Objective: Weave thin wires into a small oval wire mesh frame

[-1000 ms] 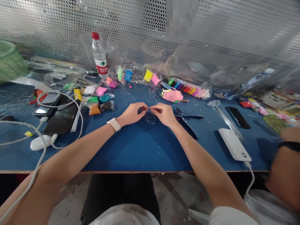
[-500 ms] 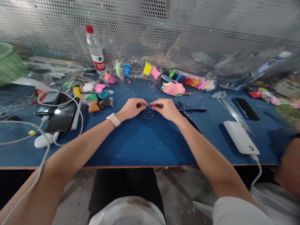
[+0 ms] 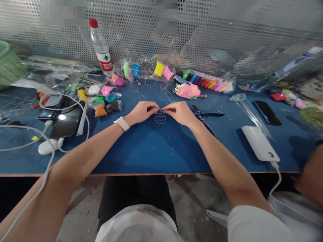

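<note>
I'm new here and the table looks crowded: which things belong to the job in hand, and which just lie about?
In the job:
thin silvery wire frame, between left fingers and right fingers
perhaps dark metal pliers nearby

Apparently lying about:
clear red-capped plastic bottle
white rectangular power bank
flat black phone beside it

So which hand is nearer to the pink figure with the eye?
Right. The right hand is just on the near side of the pink figure; the left hand is farther off, toward the left.
</note>
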Available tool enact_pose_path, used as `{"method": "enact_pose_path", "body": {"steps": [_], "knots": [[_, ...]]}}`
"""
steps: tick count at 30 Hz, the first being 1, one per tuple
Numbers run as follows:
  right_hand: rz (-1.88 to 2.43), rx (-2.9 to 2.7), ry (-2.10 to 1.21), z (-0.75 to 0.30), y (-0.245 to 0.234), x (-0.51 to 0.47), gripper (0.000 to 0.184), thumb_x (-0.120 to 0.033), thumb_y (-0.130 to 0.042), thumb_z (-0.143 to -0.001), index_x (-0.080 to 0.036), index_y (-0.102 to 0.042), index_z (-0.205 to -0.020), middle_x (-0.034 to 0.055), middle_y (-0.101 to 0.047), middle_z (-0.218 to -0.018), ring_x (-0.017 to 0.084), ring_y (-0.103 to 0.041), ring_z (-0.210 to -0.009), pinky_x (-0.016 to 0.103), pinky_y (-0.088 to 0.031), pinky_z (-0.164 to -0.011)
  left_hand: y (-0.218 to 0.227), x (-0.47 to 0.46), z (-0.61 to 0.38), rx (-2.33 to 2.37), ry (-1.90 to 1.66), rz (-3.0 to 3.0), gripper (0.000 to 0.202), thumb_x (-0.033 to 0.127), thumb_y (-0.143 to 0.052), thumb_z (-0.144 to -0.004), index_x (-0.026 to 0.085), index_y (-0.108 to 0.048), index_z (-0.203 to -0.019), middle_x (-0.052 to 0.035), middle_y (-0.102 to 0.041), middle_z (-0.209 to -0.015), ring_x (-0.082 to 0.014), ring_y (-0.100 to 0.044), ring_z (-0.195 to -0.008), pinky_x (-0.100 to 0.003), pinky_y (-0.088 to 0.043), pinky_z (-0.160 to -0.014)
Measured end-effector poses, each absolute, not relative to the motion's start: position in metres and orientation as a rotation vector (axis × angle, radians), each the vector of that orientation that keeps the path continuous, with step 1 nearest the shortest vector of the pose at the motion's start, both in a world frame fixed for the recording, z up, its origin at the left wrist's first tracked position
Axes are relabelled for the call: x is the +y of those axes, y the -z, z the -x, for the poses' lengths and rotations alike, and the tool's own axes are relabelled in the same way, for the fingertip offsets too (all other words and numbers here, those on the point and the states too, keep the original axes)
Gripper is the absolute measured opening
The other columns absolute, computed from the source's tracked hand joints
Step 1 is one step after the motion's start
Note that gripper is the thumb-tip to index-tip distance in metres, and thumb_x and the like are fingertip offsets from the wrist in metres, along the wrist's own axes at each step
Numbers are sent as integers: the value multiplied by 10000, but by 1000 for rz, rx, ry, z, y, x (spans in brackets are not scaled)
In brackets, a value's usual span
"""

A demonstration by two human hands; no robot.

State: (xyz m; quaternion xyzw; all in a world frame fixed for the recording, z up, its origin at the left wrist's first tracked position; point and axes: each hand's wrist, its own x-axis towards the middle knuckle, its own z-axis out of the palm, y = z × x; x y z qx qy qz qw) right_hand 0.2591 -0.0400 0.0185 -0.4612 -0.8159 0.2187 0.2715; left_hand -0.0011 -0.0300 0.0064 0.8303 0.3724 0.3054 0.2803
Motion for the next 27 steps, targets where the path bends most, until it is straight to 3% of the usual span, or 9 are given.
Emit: {"method": "enact_pose_path", "body": {"steps": [6, 11, 17, 23, 27], "knots": [[1215, -2181, -627, -257, -17, -40, 220, -127, -764, -995, -241, -936, -1068, 72, -913, -1068, 280, -858, -972, 450, -691, -940, 1, -28, 0, 1008, -833, -2280, 206, 253, -640, -1096, 210, -841, -1102, -52, -881, -983, -172, -783, -852, -313, -587, -841], [1265, -2106, -653, -255, -14, -40, 162, -136, -798, -943, -220, -923, -1002, 76, -903, -973, 275, -856, -907, 444, -694, -902, 3, -28, -2, 1013, -769, -2332, 235, 144, -765, -972, 203, -828, -1191, -51, -860, -1021, -171, -758, -838, -322, -600, -846], [1304, -2035, -650, -250, -12, -42, 148, -151, -829, -912, -218, -917, -1011, 78, -905, -964, 278, -856, -900, 447, -685, -900, 0, -30, -3, 1054, -739, -2364, 265, 163, -805, -973, 225, -812, -1230, -59, -840, -1216, -154, -705, -812, -327, -571, -828], [1383, -2005, -657, -246, -14, -44, 178, -150, -852, -880, -207, -914, -1037, 85, -897, -911, 279, -841, -857, 464, -676, -905, -2, -31, -4, 1077, -714, -2345, 287, 141, -828, -961, 226, -817, -1235, -47, -841, -1204, -152, -692, -808, -330, -556, -854], [1397, -1989, -670, -247, -13, -42, 82, -159, -888, -871, -206, -904, -937, 88, -886, -880, 276, -840, -851, 447, -665, -890, -1, -30, -4, 1068, -725, -2339, 286, 134, -823, -952, 227, -822, -1222, -47, -841, -1199, -148, -682, -801, -325, -553, -842]]}}
